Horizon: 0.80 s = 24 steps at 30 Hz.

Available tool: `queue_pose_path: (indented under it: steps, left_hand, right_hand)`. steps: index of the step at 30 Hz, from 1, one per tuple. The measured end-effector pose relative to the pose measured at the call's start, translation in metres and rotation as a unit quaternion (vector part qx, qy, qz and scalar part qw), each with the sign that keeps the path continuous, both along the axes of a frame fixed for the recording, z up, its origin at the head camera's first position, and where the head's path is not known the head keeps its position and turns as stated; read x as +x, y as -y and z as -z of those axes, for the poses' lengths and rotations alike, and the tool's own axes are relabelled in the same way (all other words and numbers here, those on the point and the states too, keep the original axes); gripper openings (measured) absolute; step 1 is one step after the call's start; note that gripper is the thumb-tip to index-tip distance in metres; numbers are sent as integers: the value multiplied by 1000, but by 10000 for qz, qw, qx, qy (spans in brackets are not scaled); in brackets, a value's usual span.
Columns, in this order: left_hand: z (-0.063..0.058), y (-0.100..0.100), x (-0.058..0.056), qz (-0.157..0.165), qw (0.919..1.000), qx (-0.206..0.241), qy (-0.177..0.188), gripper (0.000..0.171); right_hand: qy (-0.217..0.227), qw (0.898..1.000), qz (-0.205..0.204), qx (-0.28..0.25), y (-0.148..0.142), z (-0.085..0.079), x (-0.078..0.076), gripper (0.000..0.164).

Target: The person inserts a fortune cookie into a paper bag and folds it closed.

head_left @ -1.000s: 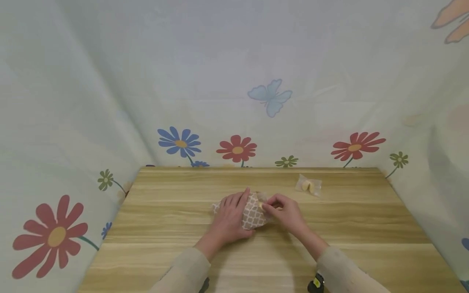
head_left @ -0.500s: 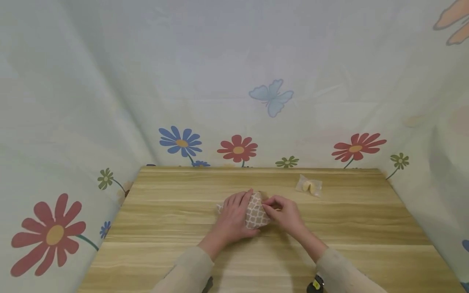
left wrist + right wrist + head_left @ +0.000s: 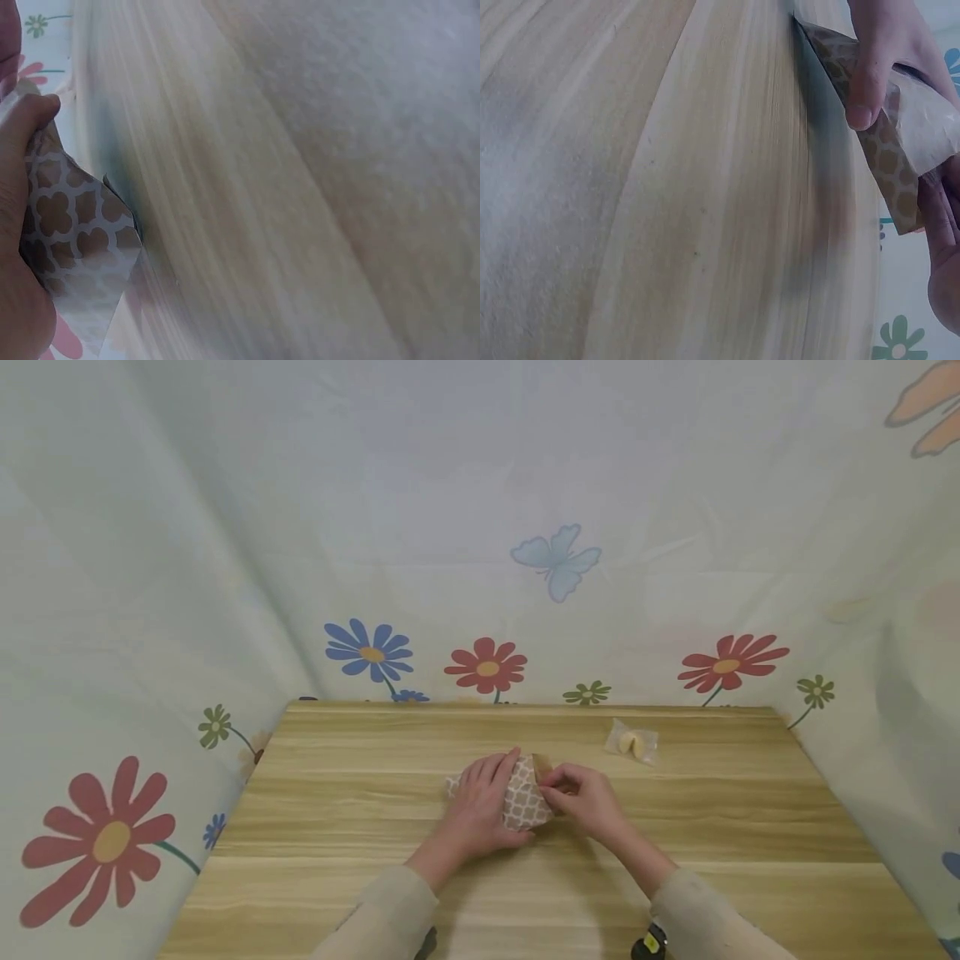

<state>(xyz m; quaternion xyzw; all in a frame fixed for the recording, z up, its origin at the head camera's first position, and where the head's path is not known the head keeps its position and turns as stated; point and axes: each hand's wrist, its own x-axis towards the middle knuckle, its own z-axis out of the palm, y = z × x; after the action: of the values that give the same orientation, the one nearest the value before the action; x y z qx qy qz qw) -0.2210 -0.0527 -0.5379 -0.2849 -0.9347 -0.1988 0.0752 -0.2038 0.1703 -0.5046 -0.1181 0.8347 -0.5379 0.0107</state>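
In the head view a small paper bag (image 3: 523, 803) with a brown and white lattice pattern lies at the middle of the wooden table. My left hand (image 3: 476, 802) grips it from the left, fingers over the top and thumb along the near side. The bag's mouth faces right, and its plain brown inside shows at the far edge. There my right hand (image 3: 588, 800) pinches the rim between thumb and index finger. In the right wrist view the left thumb (image 3: 864, 101) presses the bag's side. What lies inside the bag is hidden.
A fortune cookie (image 3: 632, 743) in a transparent wrapper lies at the back right of the table (image 3: 360, 735). A white cloth (image 3: 450, 527) printed with flowers and butterflies hangs behind and on both sides.
A pale yellowish thing visible at the bag's mouth a second ago is out of sight now. My right fingertips have shifted slightly at the rim, and the left hand has moved a little right.
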Motion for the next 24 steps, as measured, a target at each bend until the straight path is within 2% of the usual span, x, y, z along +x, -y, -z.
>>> queue_pose_path:
  steps: [10,13,17,20,24]
  left_hand:
    - [0,0,2,-61,9999,97,10,131]
    - [1,-1,3,-103,9997,170,117,131]
    - [1,-3,3,-206,9990,317,238,129]
    - [1,-4,3,-311,9981,444,279,127]
    - [1,-5,3,-407,9969,596,323,127]
  right_hand:
    - [-69,9981,-505,356,-10,0,0,6]
    - [-77,9992,-324,224,-11,3,3,6]
    - [-43,9995,284,-163,-10,7,8,7]
    - [-74,9978,565,-329,-7,9,10,8]
    - [-287,9988,360,-156,-4,8,8,6]
